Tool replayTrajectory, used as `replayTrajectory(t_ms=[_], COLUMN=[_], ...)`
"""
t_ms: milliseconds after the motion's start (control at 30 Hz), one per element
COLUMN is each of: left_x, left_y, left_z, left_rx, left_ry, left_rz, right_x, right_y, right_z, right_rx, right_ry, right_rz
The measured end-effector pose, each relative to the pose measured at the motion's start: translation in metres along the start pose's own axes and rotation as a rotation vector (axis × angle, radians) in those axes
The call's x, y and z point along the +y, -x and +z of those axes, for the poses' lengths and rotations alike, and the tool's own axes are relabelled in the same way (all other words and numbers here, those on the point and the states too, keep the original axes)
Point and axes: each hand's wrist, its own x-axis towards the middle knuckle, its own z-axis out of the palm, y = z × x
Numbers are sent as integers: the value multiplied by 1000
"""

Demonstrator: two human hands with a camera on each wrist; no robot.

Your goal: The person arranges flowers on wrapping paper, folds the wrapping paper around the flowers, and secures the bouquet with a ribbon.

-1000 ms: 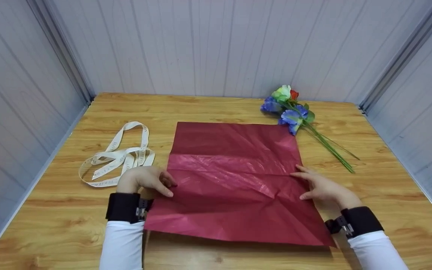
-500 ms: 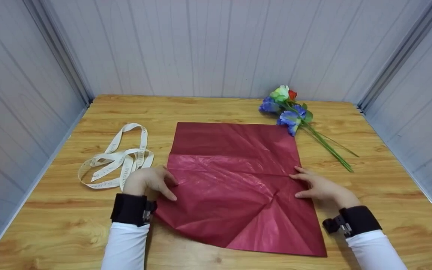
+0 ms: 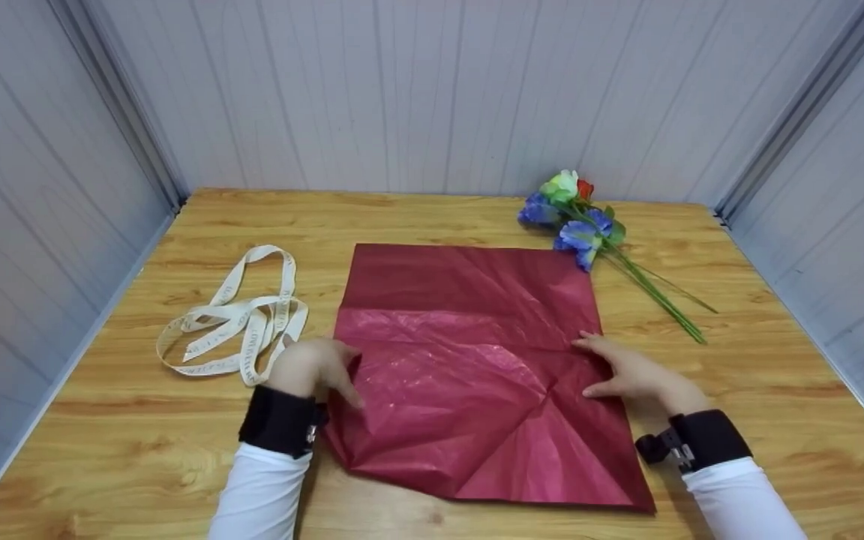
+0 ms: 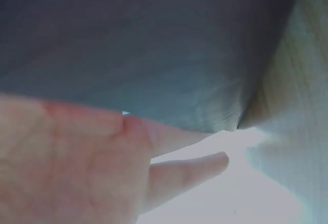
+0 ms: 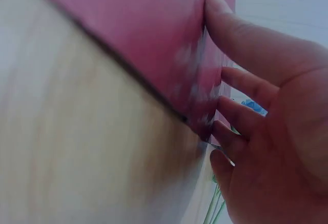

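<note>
On the counter point(image 3: 102, 457), creased red paper point(image 3: 462, 382) lies right of the white ribbon point(image 3: 255, 345); left hand point(image 3: 317, 369) and right hand point(image 3: 631, 375), fingers extended, touch its left and right edges.

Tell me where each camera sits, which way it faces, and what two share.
Head: on the person's head, facing forward and down at the table, red paper, ribbon and flowers; left hand, right hand and sleeves show.
Left wrist: on that wrist, facing along the left hand, part of which shows; table at right, probably the paper's shaded side above.
Right wrist: on that wrist, facing the paper's edge, table at left; the right hand shows.
Shared: head and right wrist both show the right hand, paper, table and flowers.
</note>
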Motion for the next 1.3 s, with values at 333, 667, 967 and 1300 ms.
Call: replayTrajectory(t_ms=[333, 667, 967, 1300], left_x=[-4, 27, -2, -47], left_y=[35, 60, 72, 89], left_z=[-23, -20, -35, -48], left_rx=[110, 142, 217, 343], left_ry=[44, -44, 33, 22], left_rz=[213, 336, 226, -61], right_x=[-5, -19, -35, -45], right_y=[4, 4, -1, -7], right_z=[-2, 1, 5, 11], right_rx=[-90, -39, -58, -83], right_ry=[38, 101, 258, 236], right_rz=[76, 114, 143, 190])
